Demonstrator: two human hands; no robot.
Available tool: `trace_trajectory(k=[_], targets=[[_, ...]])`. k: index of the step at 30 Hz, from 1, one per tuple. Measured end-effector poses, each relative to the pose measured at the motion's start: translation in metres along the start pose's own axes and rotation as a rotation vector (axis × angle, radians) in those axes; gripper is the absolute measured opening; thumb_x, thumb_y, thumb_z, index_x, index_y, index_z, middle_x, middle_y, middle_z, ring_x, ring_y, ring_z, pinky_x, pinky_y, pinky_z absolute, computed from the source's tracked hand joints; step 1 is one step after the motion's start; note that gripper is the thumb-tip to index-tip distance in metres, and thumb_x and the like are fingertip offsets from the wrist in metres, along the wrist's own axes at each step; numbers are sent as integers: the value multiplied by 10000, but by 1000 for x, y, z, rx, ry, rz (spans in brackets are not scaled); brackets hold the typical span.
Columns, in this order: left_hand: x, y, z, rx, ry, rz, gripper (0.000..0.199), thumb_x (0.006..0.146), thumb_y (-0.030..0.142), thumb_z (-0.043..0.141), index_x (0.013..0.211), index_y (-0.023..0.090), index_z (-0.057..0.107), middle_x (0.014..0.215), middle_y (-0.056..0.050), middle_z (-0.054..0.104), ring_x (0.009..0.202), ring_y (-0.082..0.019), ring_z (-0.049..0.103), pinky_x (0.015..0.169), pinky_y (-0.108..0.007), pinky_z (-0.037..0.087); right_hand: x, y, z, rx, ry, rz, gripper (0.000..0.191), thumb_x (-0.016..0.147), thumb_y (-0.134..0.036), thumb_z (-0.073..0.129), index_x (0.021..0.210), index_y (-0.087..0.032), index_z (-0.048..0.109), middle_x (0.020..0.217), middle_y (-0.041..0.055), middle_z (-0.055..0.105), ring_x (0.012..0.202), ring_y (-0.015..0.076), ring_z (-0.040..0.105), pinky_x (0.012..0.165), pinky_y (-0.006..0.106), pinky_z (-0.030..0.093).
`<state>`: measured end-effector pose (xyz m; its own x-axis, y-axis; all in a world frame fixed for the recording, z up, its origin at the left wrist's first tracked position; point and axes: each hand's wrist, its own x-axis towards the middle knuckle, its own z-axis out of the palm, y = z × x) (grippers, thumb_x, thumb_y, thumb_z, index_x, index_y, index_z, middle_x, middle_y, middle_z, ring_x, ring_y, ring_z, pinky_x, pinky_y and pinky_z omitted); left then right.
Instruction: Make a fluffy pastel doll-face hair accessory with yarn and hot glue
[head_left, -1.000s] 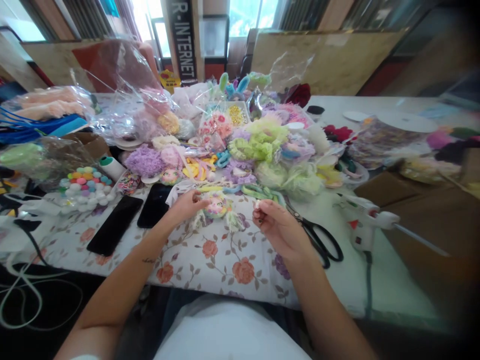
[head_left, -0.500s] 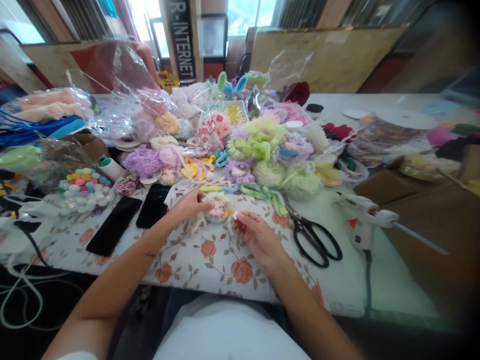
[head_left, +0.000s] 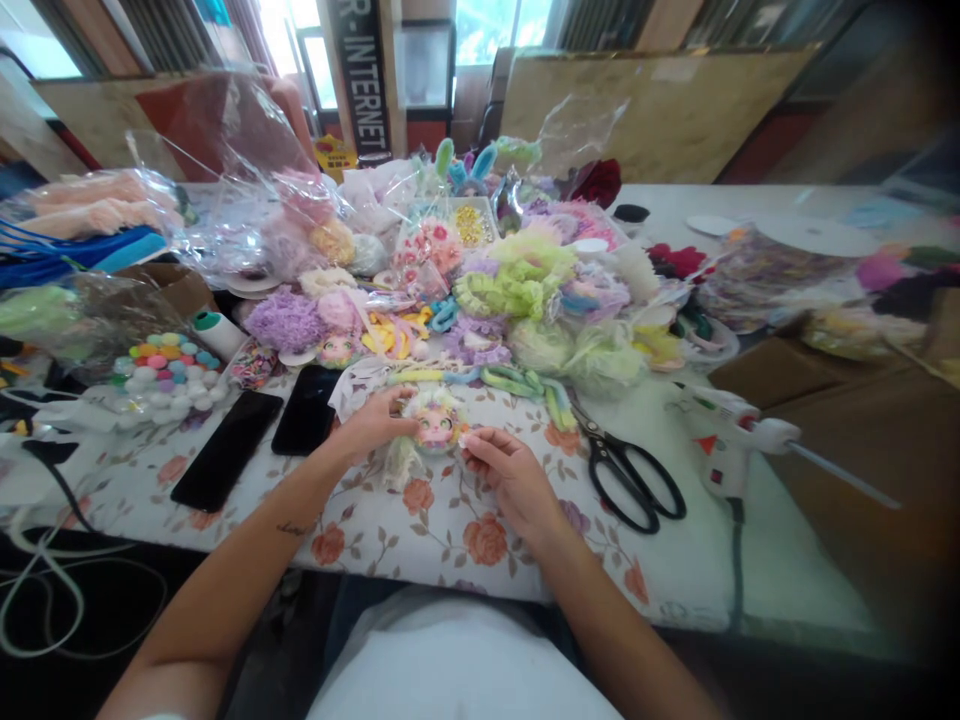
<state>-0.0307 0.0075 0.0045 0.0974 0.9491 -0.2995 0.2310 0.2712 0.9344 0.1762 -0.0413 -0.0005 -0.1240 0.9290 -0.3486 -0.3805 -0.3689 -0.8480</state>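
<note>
A round, pastel-trimmed doll-face ornament (head_left: 436,424), likely light, best held by its rim, lies between left hand (head_left: 373,426), fingers parted, and right hand (head_left: 511,474), pinching a tiny whitish piece (head_left: 466,439).

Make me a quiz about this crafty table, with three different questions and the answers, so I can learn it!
1. True or false: the scissors lie between the right hand and the glue gun.
2. Which is closest to the doll face? A) glue gun B) left hand C) scissors
3. How many black phones lie on the flowered cloth?

Key: 1. True. 2. B. 3. Two.
</note>
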Motion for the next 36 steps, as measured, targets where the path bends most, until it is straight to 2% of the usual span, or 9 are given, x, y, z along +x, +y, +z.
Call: trace_trajectory(k=[3,6,11,15,19,23,36], targets=[[-4,-3,7,-80,-5,-79,647,590,207,761,1210,185,577,1038,-83,650,961,-246,609,771,-326,465,-3,-1,4,-60,11,-48,191,644,-345,813,664,-197,693,652,-23,605,633,113,507,646,249,409],[-10,-1,18,-173,5,-57,649,591,182,755,1212,185,568,1049,-84,653,962,-244,616,763,-316,475,-5,-1,8,-131,43,-134,154,685,-336,782,682,-205,701,662,-27,613,642,114,505,674,255,408],[-18,6,38,-292,22,16,638,589,169,757,1188,159,538,1036,-76,647,921,-208,620,753,-283,478,-5,2,11,-239,86,-313,138,743,-347,729,723,-210,722,800,7,641,780,157,566,768,285,430],[-22,9,50,-368,18,57,588,600,190,748,1146,145,533,1011,-72,646,842,-178,624,729,-273,479,-4,3,11,-337,164,-430,149,753,-357,714,727,-210,724,839,20,601,809,176,576,743,292,451],[-23,8,57,-371,27,96,566,624,186,723,1153,162,523,1053,-72,648,859,-177,636,726,-263,484,-2,4,11,-421,220,-468,160,745,-373,718,714,-216,717,842,27,611,780,180,578,707,300,459],[-24,8,62,-352,43,127,549,644,178,710,1161,170,525,1042,-69,653,868,-180,645,748,-268,492,2,7,10,-447,247,-439,174,750,-393,714,738,-219,723,886,43,631,774,190,592,718,318,480],[-23,8,71,-311,131,99,571,656,176,706,1191,160,508,1052,-80,644,825,-163,645,693,-240,490,4,8,9,-533,287,-560,149,760,-348,705,708,-210,687,823,30,552,743,178,562,655,300,447]])
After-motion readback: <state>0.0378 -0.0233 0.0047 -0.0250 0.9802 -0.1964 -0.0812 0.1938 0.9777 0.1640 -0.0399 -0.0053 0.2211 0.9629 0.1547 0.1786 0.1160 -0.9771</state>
